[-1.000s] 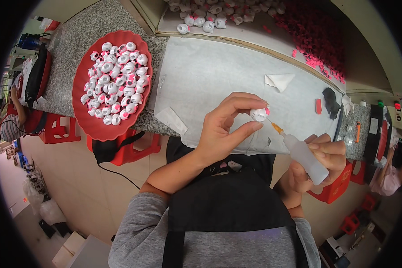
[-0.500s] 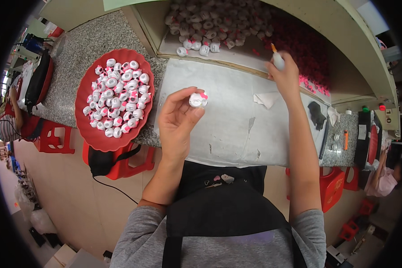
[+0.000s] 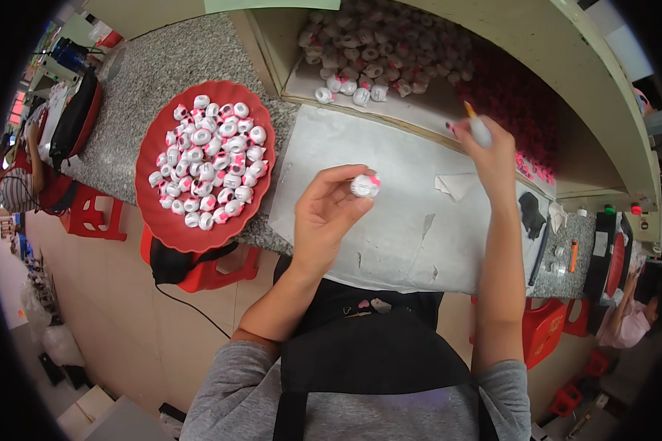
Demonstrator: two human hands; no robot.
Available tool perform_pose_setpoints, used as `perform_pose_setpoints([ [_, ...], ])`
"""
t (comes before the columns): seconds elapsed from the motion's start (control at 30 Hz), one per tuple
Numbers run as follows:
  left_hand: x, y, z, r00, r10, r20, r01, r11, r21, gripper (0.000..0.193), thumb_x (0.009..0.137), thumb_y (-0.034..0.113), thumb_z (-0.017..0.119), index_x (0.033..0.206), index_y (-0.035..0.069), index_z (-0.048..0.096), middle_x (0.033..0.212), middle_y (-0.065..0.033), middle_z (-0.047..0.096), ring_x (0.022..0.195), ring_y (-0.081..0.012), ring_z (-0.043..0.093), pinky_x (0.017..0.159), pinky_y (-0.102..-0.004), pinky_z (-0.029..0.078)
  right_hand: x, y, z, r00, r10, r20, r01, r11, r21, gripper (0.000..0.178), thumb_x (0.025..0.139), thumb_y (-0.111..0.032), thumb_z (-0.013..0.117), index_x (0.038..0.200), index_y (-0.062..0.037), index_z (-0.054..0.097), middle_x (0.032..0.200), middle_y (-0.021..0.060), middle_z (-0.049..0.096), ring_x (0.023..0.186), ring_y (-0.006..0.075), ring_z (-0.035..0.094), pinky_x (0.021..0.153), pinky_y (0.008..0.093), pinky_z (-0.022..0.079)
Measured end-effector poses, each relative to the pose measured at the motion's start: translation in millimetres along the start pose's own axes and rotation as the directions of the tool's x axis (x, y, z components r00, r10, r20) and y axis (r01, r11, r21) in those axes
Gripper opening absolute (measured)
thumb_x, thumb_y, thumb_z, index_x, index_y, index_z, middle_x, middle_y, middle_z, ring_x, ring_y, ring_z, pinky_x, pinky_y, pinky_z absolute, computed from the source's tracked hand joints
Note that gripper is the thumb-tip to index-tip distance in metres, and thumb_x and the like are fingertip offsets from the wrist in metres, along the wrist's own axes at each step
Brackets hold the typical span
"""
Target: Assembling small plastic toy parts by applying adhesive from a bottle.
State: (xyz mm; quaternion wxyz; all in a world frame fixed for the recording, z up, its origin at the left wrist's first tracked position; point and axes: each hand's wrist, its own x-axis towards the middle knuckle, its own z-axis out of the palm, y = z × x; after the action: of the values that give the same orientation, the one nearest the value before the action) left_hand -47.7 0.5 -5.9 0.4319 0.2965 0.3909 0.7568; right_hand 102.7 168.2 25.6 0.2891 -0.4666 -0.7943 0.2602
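Observation:
My left hand pinches a small white figure head with a pink patch between thumb and fingers, raised over the pale work sheet. In my right hand is a white squeeze bottle with an orange nozzle, its tip pointing up and away from me. A tiny pink piece shows at the right fingertips, close to the shelf's front edge. Left of my left hand stands a red scalloped bowl heaped with similar white-and-pink heads.
Ahead, a shelf compartment holds a pile of white heads and, to the right, many small pink pieces. A folded white cloth, a dark rag and an orange marker lie rightward. Red stools stand below; other people sit at both sides.
My right hand has lowered toward the shelf edge, and a pink piece now shows at its fingertips. My left hand still holds the head. The whole view has shifted slightly.

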Motion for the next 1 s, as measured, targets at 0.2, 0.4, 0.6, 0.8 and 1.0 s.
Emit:
perform_pose_setpoints([
  [0.2,-2,-10,17,0.978,-0.107,0.177,0.105,0.994,0.023,0.032,0.07,-0.006,0.052,0.1,-0.001,0.044,0.099,-0.0123,0.049,0.091,-0.0165,0.049,0.078,-0.0283,0.04,-87,-35,-21,0.971,0.171,0.167,-0.238,0.749,0.618,0.007,0.064,0.002,0.057,0.068,0.0021,0.052,0.063,0.0084,0.055,0.048,0.0064,0.044,0.042,0.0152,0.031],
  [0.4,-12,-9,30,0.939,0.043,0.341,-0.167,0.924,0.343,0.029,0.068,-0.008,0.052,0.096,-0.002,0.048,0.1,-0.0138,0.048,0.093,-0.0194,0.048,0.078,-0.0285,0.039,-109,-40,-17,0.978,0.069,0.196,-0.187,0.7,0.689,0.011,0.061,0.009,0.058,0.069,0.0037,0.052,0.066,0.0096,0.054,0.049,0.0075,0.045,0.043,0.0162,0.033],
  [0.6,-16,-11,40,0.903,0.091,0.421,-0.272,0.878,0.394,0.028,0.065,-0.009,0.054,0.092,-0.002,0.051,0.098,-0.0146,0.05,0.092,-0.0214,0.048,0.078,-0.0294,0.039,-117,-34,-14,0.979,0.104,0.173,-0.198,0.659,0.726,0.01,0.063,0.007,0.057,0.071,0.0033,0.052,0.066,0.0087,0.054,0.05,0.0067,0.044,0.043,0.0157,0.033],
  [0.8,-17,-12,41,0.894,0.075,0.442,-0.266,0.883,0.388,0.028,0.064,-0.009,0.055,0.092,-0.002,0.052,0.097,-0.0145,0.05,0.092,-0.0209,0.048,0.078,-0.0294,0.039,-121,-32,-13,0.975,0.154,0.163,-0.224,0.649,0.727,0.01,0.064,0.006,0.057,0.072,0.0027,0.052,0.067,0.0081,0.055,0.05,0.0062,0.044,0.044,0.0158,0.033],
  [1.0,-19,-15,38,0.927,0.027,0.375,-0.111,0.973,0.203,0.026,0.068,-0.004,0.055,0.094,-0.001,0.049,0.098,-0.0171,0.049,0.091,-0.019,0.048,0.078,-0.0292,0.039,-126,-31,-3,0.986,0.156,0.064,-0.155,0.695,0.702,0.02,0.063,0.006,0.059,0.08,0.0018,0.05,0.068,0.0066,0.053,0.052,0.006,0.044,0.044,0.0155,0.032],
])
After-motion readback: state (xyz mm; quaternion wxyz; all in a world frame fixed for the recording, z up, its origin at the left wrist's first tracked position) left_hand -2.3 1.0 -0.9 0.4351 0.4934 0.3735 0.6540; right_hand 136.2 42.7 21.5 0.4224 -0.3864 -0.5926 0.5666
